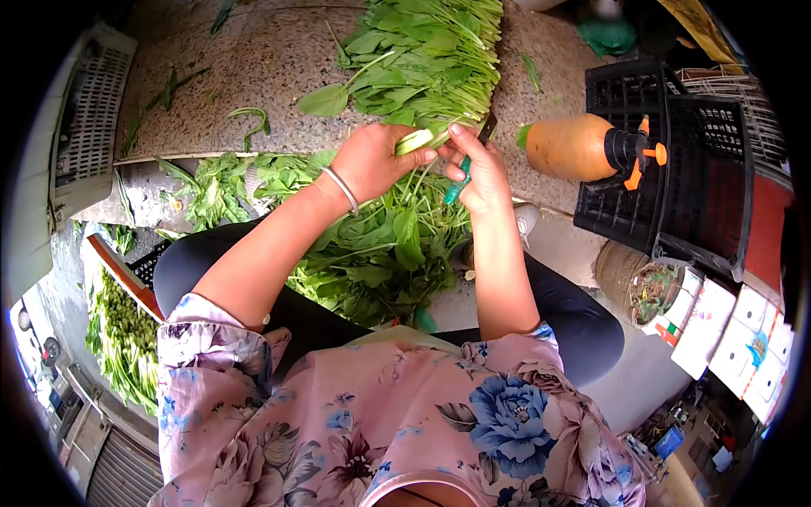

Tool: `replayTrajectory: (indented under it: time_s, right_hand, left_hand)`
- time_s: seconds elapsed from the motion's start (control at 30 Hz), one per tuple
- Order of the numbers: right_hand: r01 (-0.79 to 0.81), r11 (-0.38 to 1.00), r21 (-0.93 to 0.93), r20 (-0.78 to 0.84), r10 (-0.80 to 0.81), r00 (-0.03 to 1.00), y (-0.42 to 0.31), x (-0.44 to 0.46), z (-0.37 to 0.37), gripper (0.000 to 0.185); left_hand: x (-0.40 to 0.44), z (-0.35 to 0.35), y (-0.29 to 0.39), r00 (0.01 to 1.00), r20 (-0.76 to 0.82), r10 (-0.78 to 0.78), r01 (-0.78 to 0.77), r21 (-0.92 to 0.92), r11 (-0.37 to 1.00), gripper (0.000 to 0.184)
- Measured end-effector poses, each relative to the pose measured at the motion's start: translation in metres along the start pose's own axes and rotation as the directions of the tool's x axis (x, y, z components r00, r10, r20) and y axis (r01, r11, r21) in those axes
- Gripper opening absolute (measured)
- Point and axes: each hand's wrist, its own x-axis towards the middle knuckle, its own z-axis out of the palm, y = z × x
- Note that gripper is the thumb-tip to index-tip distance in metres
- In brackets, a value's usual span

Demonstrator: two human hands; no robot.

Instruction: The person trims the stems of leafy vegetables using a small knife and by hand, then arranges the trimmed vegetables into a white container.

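Above heaped greens, forearms converging, left hand clasping stalks, right hand curled round green handle

Speckled slab, greens on top.
We see a big pile of leafy greens at far centre, loose leaf scraps scattered left, one stray leaf right of the pile, orange spray bottle toward the right.
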Motion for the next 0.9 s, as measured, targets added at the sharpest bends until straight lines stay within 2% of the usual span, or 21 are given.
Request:
replayTrajectory:
  time_s: [0.03, 0.07, 0.13, 0.2, 0.23, 0.3, 0.33, 0.5, 0.57, 0.6, 0.7, 0.73, 0.77, 0.8, 0.83, 0.87, 0.9]
  right_hand:
    - [-0.003, 1.000, 0.017, 0.031, 0.002, 1.000, 0.001, -0.005, 0.002, 0.021]
    - [0.003, 0.997, -0.077, 0.029, 0.000, 1.000, 0.001, -0.011, 0.004, 0.027]
    - [-0.056, 0.997, -0.045, 0.065, 0.058, 0.996, 0.001, -0.017, 0.000, 0.032]
    - [-0.145, 0.989, 0.014, 0.204, 0.139, 0.969, 0.001, -0.024, 0.000, 0.041]
    - [-0.144, 0.989, 0.014, 0.202, 0.138, 0.970, 0.001, -0.025, -0.001, 0.041]
    - [-0.148, 0.989, 0.006, 0.316, 0.138, 0.939, 0.001, -0.028, -0.003, 0.041]
    - [-0.144, 0.990, -0.010, 0.230, 0.142, 0.963, 0.004, -0.028, -0.004, 0.037]
    - [-0.181, 0.983, -0.019, 0.264, 0.179, 0.948, 0.005, -0.030, -0.002, 0.033]
    - [-0.206, 0.975, -0.082, 0.232, 0.219, 0.948, 0.012, -0.026, -0.009, 0.034]
    - [-0.197, 0.976, -0.092, 0.180, 0.210, 0.961, 0.016, -0.027, -0.007, 0.034]
    - [-0.259, 0.957, -0.133, 0.085, 0.271, 0.959, 0.024, -0.012, -0.024, 0.036]
    - [-0.209, 0.901, -0.381, -0.054, 0.203, 0.978, 0.022, -0.003, -0.026, 0.037]
    - [-0.203, 0.827, -0.524, -0.190, 0.119, 0.975, 0.014, 0.010, -0.031, 0.038]
    - [-0.177, 0.759, -0.627, -0.307, -0.032, 0.951, 0.005, 0.026, -0.029, 0.037]
    - [-0.050, 0.707, -0.705, -0.268, -0.201, 0.942, 0.000, 0.051, -0.041, 0.036]
    - [0.190, 0.711, -0.677, -0.175, -0.407, 0.897, -0.004, 0.073, -0.049, 0.033]
    - [0.273, 0.596, -0.755, -0.113, -0.529, 0.841, -0.010, 0.100, -0.062, 0.028]
  left_hand:
    - [0.000, 0.002, -0.002, 1.000, 0.003, 0.003, -0.003, -0.001, 1.000, 0.031]
    - [0.002, 0.004, -0.009, 0.997, 0.054, -0.046, 0.051, -0.096, 0.994, 0.031]
    - [0.003, 0.006, -0.015, 0.983, 0.142, -0.116, 0.150, -0.260, 0.954, 0.029]
    - [0.003, 0.007, -0.017, 0.981, 0.154, -0.120, 0.162, -0.296, 0.941, 0.029]
    - [0.003, 0.007, -0.018, 0.978, 0.164, -0.126, 0.175, -0.329, 0.928, 0.028]
    - [0.002, 0.006, -0.018, 0.978, 0.173, -0.117, 0.165, -0.298, 0.940, 0.028]
    - [0.002, 0.006, -0.018, 0.974, 0.187, -0.129, 0.178, -0.275, 0.945, 0.028]
    - [0.001, -0.001, -0.012, 0.957, 0.238, -0.164, 0.219, -0.231, 0.948, 0.022]
    - [0.001, -0.004, -0.013, 0.929, 0.320, -0.184, 0.293, -0.335, 0.896, 0.021]
    - [0.001, -0.004, -0.016, 0.918, 0.340, -0.206, 0.315, -0.306, 0.898, 0.020]
    - [0.000, -0.006, -0.017, 0.912, 0.353, -0.210, 0.350, -0.400, 0.847, 0.020]
    - [0.001, -0.006, -0.020, 0.919, 0.355, -0.173, 0.323, -0.423, 0.847, 0.021]
    - [0.001, -0.005, -0.020, 0.920, 0.352, -0.169, 0.319, -0.427, 0.846, 0.021]
    - [-0.001, -0.005, -0.020, 0.917, 0.353, -0.183, 0.318, -0.375, 0.871, 0.020]
    - [-0.002, -0.004, -0.020, 0.914, 0.354, -0.199, 0.318, -0.319, 0.893, 0.019]
    - [-0.003, 0.000, -0.026, 0.912, 0.364, -0.192, 0.318, -0.328, 0.889, 0.018]
    - [-0.003, -0.001, -0.026, 0.912, 0.361, -0.195, 0.319, -0.325, 0.890, 0.018]
